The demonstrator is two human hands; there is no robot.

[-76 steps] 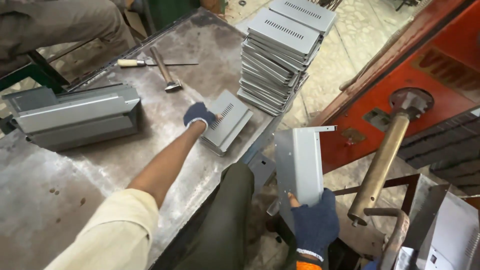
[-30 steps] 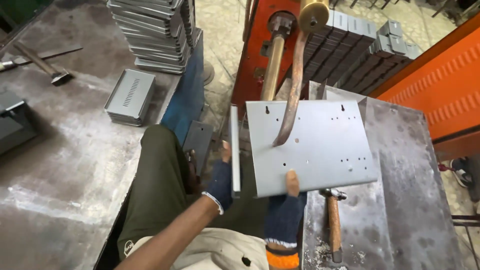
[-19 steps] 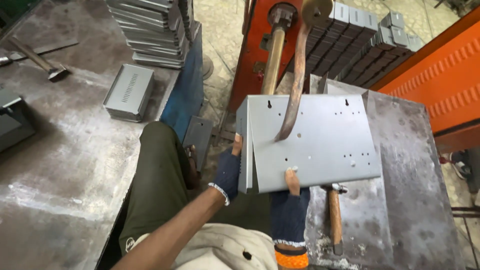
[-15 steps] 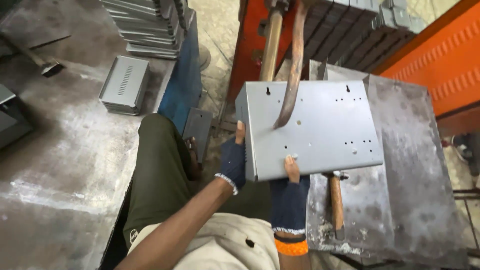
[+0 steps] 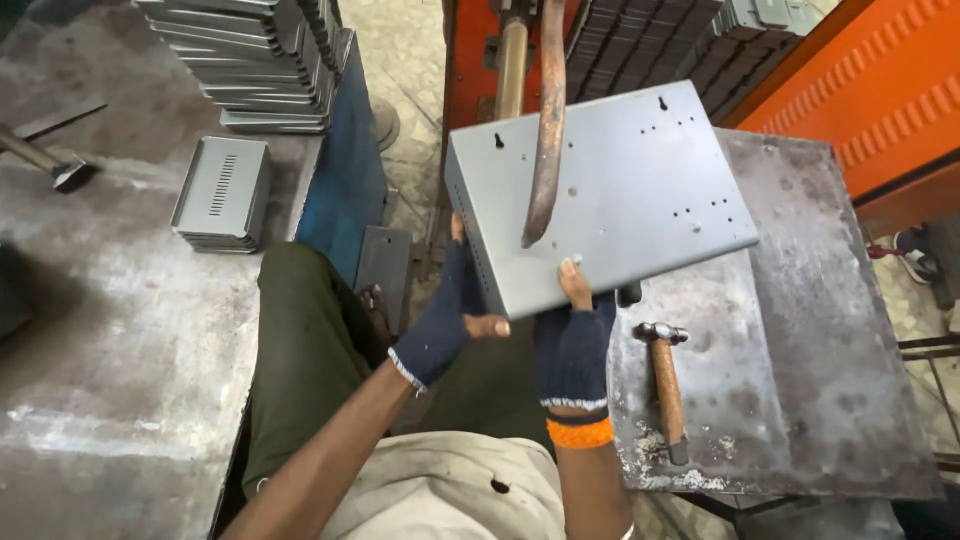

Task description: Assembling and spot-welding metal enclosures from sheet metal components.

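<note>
Both my hands wear dark blue fingerless gloves and hold a grey sheet-metal housing (image 5: 630,190) with small punched holes, its flat face up. My left hand (image 5: 447,318) grips the housing's left side wall. My right hand (image 5: 576,338) holds its near edge, thumb on top. The housing hangs tilted over the left end of a worn steel bench (image 5: 800,330). A rusty curved lever (image 5: 545,120) hangs in front of it.
A wooden-handled hammer (image 5: 664,385) lies on the bench just right of my right hand. On the left table (image 5: 110,340) sit a single vented grey cover (image 5: 222,192), a tall stack of covers (image 5: 262,55) and another hammer (image 5: 50,165). An orange machine (image 5: 850,80) stands behind.
I turned from the left table to the bench. The housing went from held on edge to flat face up and has moved right, over the bench; both hands keep hold.
</note>
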